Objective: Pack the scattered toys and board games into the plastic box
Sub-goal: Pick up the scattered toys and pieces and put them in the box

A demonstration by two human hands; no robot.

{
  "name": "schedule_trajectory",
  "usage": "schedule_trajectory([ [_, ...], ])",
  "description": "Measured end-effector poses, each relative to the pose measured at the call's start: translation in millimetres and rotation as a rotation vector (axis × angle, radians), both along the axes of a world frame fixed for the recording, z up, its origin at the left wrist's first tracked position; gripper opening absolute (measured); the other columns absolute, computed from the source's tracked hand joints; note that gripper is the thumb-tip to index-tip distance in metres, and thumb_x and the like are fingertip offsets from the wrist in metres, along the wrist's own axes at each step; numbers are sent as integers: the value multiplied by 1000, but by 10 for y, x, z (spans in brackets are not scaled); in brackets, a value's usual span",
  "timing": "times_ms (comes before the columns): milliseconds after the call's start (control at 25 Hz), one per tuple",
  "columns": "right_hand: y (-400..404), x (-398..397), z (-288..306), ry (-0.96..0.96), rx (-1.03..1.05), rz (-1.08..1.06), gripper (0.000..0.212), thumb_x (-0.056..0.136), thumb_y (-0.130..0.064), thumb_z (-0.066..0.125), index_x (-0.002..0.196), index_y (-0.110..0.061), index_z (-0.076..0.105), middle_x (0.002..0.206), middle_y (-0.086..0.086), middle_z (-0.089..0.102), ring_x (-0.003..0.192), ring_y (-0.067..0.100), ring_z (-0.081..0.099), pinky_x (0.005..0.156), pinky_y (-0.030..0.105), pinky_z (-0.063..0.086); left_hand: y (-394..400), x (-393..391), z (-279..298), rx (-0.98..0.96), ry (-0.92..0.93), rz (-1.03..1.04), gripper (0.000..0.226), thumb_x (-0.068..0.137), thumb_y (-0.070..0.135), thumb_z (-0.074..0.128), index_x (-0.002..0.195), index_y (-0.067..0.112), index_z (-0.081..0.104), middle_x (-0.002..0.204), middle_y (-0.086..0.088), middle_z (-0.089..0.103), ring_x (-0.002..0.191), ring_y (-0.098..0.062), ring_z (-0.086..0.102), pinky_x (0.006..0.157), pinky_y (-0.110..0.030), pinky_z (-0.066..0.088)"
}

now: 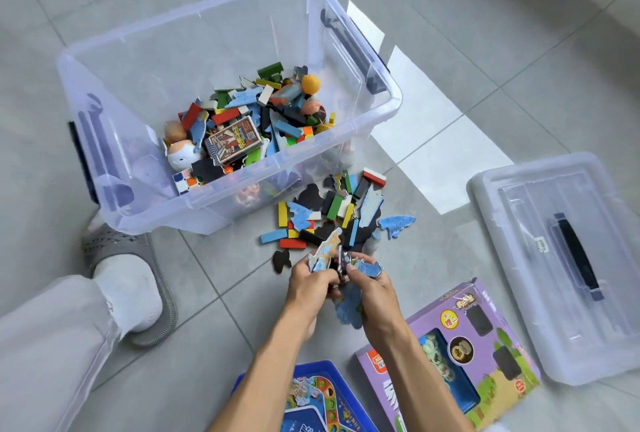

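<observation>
Just in front of the plastic box [363, 126], both hands meet over the floor: the left hand [310, 284] and right hand [372, 288] have their fingers clamped on a bunch of blue puzzle pieces [325, 253]. More loose blocks and puzzle pieces [332, 213] lie between the hands and the box, which already holds a heap of toys [249, 126].

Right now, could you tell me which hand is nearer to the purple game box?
Right. The right hand is just up-left of the purple game box, its forearm crossing the box's corner; the left hand lies farther left.

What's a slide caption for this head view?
Both hands gather blue puzzle pieces beside the half-filled clear plastic box; coloured wooden blocks remain on the floor.
</observation>
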State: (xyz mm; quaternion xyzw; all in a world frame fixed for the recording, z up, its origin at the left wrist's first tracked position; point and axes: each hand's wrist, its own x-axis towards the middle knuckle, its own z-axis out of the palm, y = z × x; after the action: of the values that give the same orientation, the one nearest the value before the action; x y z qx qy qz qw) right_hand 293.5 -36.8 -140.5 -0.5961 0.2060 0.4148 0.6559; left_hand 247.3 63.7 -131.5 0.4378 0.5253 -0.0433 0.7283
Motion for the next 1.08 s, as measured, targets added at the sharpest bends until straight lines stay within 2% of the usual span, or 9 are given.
schedule_trajectory([
  [280, 532, 20, 1423, -101, 205, 146, 8, 95, -7, 57, 101, -3, 61, 79, 19, 66, 61, 24, 61, 53, 32, 51, 444, -129, 1471, 121, -199, 93, 21, 67, -8, 52, 72, 6, 66, 61, -7, 60, 49, -14, 49, 42, -20, 37],
  [360, 1019, 279, 1811, -117, 172, 157, 21, 86, -13, 65, 102, 1, 64, 94, 26, 68, 75, 29, 64, 65, 37, 53, 812, 4, 2012, 185, -267, 156, 26, 71, -11, 48, 63, 9, 63, 56, -6, 56, 46, -15, 46, 42, -20, 36],
  [480, 1664, 687, 2471, -69, 231, 101, 28, 87, -19, 64, 107, -2, 58, 108, 26, 63, 88, 31, 65, 65, 36, 55, 1374, 173, 2737, 53, -422, 284, 25, 81, 0, 50, 60, 9, 61, 60, -8, 56, 53, -19, 51, 54, -26, 44],
  [560, 1774, 844, 2732, -11, 246, 65, 44, 92, -27, 60, 126, -3, 46, 128, 24, 50, 115, 38, 58, 88, 46, 55, 1648, 191, 2864, 117, -404, 336, 15, 82, 19, 57, 72, 10, 63, 74, -9, 60, 71, -25, 60, 73, -34, 47],
  [680, 1413, 763, 2660, -137, 186, 9, 44, 97, -23, 55, 133, 1, 47, 140, 24, 49, 120, 37, 57, 100, 45, 50, 1614, -22, 2544, 438, -287, 446, 36, 70, 32, 66, 102, 16, 67, 103, -6, 68, 98, -22, 65, 84, -37, 51],
  [800, 809, 448, 2012, -263, 12, -152, 18, 95, -14, 55, 103, -1, 65, 99, 20, 70, 76, 29, 69, 68, 34, 61, 944, -305, 1949, 535, -222, 564, 11, 83, 20, 62, 89, 25, 71, 89, 0, 69, 83, -16, 63, 69, -30, 51],
  [880, 364, 208, 1335, -248, -209, -103, 17, 93, -10, 55, 102, -3, 68, 85, 13, 69, 67, 26, 64, 57, 33, 57, 453, -458, 1394, 543, -38, 356, 14, 86, 16, 59, 87, 27, 68, 93, 0, 70, 84, -15, 62, 68, -26, 48],
  [1000, -111, -175, 491, -405, -613, 323, 26, 88, -12, 55, 109, -12, 71, 95, 2, 73, 84, 22, 67, 77, 43, 58, 86, -634, 634, 636, 210, -205, 25, 86, 15, 59, 109, 23, 67, 110, 0, 69, 93, -14, 63, 79, -26, 50],
  [1080, -233, -303, 164, -587, -755, 580, 33, 87, -17, 56, 119, -18, 67, 112, -1, 70, 97, 20, 65, 84, 37, 53, 36, -627, 265, 777, 278, -508, 30, 88, 17, 58, 117, 21, 64, 117, 1, 66, 102, -16, 61, 87, -28, 49],
])
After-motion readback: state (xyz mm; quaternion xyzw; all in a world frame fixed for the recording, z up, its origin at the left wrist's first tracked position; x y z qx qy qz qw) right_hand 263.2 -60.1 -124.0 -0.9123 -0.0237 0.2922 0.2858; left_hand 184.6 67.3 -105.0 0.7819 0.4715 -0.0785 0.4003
